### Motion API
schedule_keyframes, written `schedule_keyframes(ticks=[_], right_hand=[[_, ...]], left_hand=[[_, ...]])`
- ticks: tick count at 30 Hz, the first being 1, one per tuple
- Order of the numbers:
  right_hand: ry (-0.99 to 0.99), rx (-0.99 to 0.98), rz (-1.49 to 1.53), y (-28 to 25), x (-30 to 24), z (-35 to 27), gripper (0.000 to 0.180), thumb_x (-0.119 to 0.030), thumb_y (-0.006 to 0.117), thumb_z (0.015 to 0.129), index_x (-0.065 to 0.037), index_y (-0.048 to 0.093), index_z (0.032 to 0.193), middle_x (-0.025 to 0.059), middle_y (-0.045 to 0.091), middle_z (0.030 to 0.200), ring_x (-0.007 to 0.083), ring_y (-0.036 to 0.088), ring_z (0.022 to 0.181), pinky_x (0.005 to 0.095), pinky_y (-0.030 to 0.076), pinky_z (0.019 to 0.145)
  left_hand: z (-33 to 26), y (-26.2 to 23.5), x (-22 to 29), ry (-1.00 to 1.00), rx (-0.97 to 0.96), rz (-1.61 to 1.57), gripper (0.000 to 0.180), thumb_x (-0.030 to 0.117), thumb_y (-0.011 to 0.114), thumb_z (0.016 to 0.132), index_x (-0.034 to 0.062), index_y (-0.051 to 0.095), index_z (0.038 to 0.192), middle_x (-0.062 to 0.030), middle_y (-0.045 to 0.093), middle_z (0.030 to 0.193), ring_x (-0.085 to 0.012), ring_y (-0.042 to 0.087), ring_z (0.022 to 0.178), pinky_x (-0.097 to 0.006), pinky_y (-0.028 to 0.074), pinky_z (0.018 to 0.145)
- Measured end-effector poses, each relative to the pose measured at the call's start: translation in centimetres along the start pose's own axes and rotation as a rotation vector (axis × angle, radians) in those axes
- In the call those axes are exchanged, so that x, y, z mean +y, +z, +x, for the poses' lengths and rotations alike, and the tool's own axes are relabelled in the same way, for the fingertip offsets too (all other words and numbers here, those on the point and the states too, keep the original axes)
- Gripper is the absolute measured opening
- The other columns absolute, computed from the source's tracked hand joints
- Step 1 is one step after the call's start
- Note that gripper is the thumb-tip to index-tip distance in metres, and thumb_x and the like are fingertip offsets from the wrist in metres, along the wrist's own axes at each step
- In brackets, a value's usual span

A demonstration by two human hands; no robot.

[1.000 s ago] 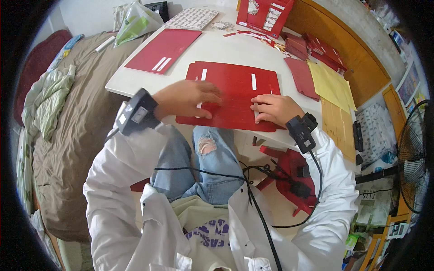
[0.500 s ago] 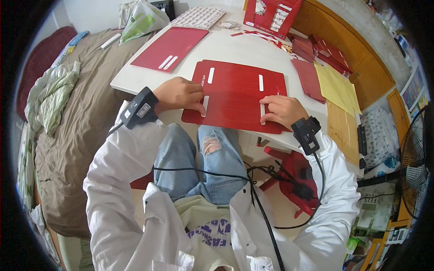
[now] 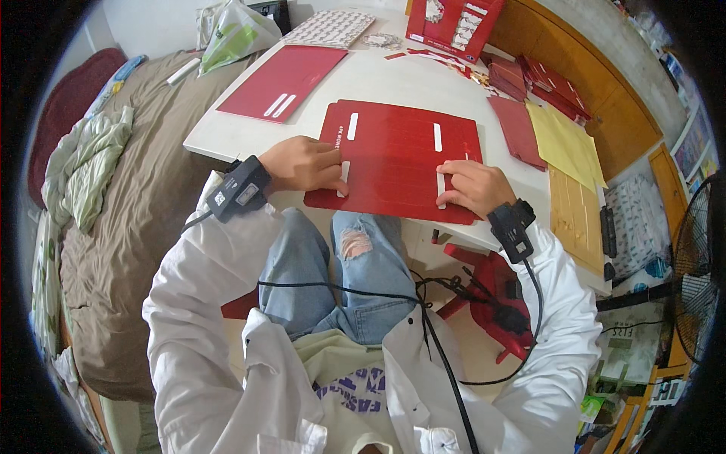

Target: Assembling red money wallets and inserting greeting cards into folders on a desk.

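Fingers of left hand [image 3: 301, 164]: extended, pressing flat on near-left white strip of red card sheet [image 3: 397, 159]. Sheet: flat on white table [image 3: 227, 125], near edge. Right hand [image 3: 475, 188]: fingers curled, pressing near-right strip. Yellow sheets [image 3: 563, 144]: right of it.

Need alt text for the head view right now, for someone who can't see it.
Seen from above, a seated person presses both hands, left hand and right hand, flat on a red card sheet with white strips, at the near edge of a white table. A second red sheet lies farther left; yellow sheets lie to the right.
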State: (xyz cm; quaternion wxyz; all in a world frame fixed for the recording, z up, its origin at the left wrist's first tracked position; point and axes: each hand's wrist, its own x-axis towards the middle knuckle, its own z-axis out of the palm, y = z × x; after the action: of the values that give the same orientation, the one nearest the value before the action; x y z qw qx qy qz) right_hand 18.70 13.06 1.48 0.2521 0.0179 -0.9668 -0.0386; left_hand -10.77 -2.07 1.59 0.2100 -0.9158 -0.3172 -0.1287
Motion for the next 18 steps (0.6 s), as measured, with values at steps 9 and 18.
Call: schedule_keyframes(ticks=[9,18], right_hand=[[-0.027,0.024,-0.037,0.2,0.0,-0.1,0.036,-0.030,0.073,0.064,-0.004,0.048,0.060,0.0091,0.065,0.095,0.0216,0.064,0.084,0.0305,0.052,0.065],[-0.022,0.025,-0.033,0.1,0.1,-0.3,0.035,-0.029,0.072,0.066,-0.004,0.048,0.062,0.0088,0.064,0.096,0.0220,0.064,0.083,0.0308,0.052,0.064]], left_hand=[[0.7,-1.0,0.5,0.117,-0.067,0.167,0.053,0.011,0.059,0.073,0.0123,0.042,0.123,-0.0062,0.051,0.084,-0.0164,0.057,0.059,-0.027,0.047,0.044],[0.5,-0.7,0.1,0.033,-0.058,0.062,0.034,0.023,0.057,0.082,0.0061,0.051,0.110,-0.0074,0.053,0.078,-0.0185,0.059,0.061,-0.029,0.047,0.045]])
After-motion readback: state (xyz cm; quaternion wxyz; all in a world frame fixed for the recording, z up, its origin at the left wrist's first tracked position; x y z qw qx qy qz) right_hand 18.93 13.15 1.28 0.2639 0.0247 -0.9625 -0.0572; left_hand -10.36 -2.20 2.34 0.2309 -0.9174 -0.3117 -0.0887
